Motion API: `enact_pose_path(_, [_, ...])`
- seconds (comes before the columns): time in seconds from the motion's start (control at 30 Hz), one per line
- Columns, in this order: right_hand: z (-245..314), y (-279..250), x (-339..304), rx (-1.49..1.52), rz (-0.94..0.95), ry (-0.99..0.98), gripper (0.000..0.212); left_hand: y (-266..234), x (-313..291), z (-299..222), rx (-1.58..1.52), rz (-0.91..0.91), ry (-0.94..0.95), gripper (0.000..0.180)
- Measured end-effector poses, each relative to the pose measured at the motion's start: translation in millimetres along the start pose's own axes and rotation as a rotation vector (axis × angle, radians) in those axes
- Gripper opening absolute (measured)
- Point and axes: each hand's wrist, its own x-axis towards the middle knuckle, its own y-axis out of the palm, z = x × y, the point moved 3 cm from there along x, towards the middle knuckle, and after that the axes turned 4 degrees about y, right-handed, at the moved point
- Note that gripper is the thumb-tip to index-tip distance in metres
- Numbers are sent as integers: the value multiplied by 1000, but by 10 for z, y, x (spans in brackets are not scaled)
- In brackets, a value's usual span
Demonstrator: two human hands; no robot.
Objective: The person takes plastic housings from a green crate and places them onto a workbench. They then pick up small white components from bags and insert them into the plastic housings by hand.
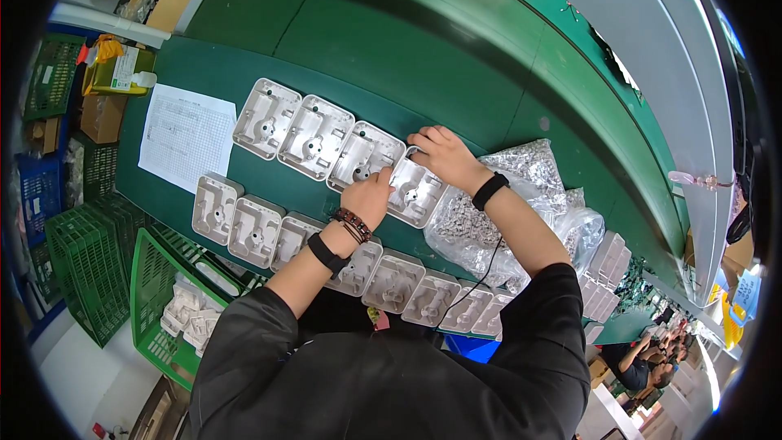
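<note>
My left hand (366,199) is closed, its fingertips pinched together at the left wall of a light grey plastic housing (421,205), the rightmost of the far row. Whatever the pinch holds is too small to make out. My right hand (444,156) bends over the far end of that same housing, fingers curled and closed; what lies under them is hidden. To the left in this row stand three similar open housings: one touching (358,145), a middle one (316,132) and an end one (267,114). Dark round spots show inside them.
A near row of several grey housings (391,283) runs along the table's front edge. Clear bags of small silvery parts (472,224) lie right of my hands. A printed sheet (186,134) lies left; a green crate (155,318) with white parts stands below. A thin black cord (481,279) crosses the near row.
</note>
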Motion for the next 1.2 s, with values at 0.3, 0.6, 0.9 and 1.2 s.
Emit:
enact_pose_path(0.3, [73,-29,-14,-102,-63,-64,14,6,-27,-7,10,11,-10,28])
enact_pose_path(0.6, [117,-132,-3,-118,-59,-43,14,11,-5,30,22,44,-7,28])
enact_pose_path(0.9, [136,-450,64,254,-58,200,10,-179,1,-62,-148,-45,-5,21])
enact_pose_path(1.2, [337,-579,-64,861,-208,431,20,-157,73,-206,-1224,127,71,19])
